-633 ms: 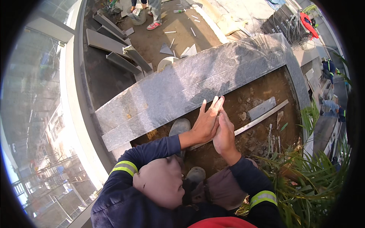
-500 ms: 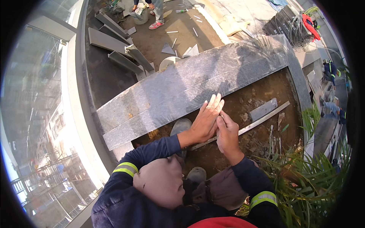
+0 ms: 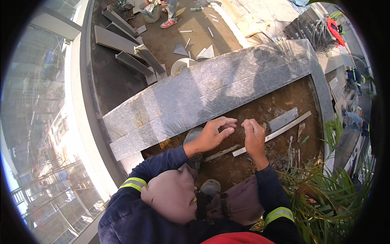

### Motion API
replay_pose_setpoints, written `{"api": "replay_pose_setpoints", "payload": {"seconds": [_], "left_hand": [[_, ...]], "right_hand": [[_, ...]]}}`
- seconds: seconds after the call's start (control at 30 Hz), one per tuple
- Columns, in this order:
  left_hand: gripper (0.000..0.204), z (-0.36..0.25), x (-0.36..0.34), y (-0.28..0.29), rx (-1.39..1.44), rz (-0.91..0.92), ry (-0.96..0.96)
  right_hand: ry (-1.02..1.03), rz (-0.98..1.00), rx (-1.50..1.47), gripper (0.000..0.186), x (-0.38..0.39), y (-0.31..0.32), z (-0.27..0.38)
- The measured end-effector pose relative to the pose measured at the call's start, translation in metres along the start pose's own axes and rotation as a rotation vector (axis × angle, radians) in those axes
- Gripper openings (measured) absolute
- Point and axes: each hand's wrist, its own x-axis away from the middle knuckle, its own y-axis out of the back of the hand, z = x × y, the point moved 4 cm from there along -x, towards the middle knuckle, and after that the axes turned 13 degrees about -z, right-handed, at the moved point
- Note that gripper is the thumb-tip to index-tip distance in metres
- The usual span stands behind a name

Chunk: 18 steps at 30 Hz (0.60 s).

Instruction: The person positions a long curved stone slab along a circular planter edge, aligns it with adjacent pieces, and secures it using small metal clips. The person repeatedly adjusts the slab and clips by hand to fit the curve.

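My left hand [image 3: 216, 132] hovers over the soil bed in front of the stone ledge [image 3: 195, 97]. Its fingers bend loosely toward the right, with the thumb apart and nothing in the grasp. A short gap away, my right hand [image 3: 254, 136] is raised with its fingers curled in; no object shows in it, though its palm is turned out of sight. Behind that hand a long pale strip [image 3: 280, 134] lies on the soil, beside a grey stone block [image 3: 283, 118]. Neither hand touches them.
Grey slabs [image 3: 115, 40] lean at the far left, near a white bucket [image 3: 183, 65]. Another person's legs [image 3: 170, 14] stand beyond the ledge. Leafy plants [image 3: 325, 191] crowd the right, and a glass wall [image 3: 36, 110] runs along the left. Coiled cables [image 3: 321, 34] lie far right.
My hands were pressed together, the left one's fingers stretched out. They have come apart: the left has moved down and bent its fingers, the right has shifted rightward and curled in.
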Motion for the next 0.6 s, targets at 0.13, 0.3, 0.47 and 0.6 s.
{"api": "replay_pose_setpoints", "payload": {"seconds": [0.13,0.3,0.47,0.6], "left_hand": [[0.020,0.007,-0.002,0.025,-0.184,-0.199,-0.036],[0.017,0.011,0.005,0.025,-0.153,-0.255,0.024],[0.019,0.015,0.007,0.024,-0.085,-0.233,0.065],[0.019,0.018,0.007,0.024,-0.077,-0.258,0.062]], "right_hand": [[0.083,0.016,0.012,0.033,-0.010,0.006,-0.014],[0.289,0.040,0.059,0.017,-0.005,-0.015,-0.014],[-0.023,0.139,-0.127,0.020,0.008,-0.025,-0.008],[-0.209,0.309,0.076,0.029,0.004,-0.010,0.001]]}}
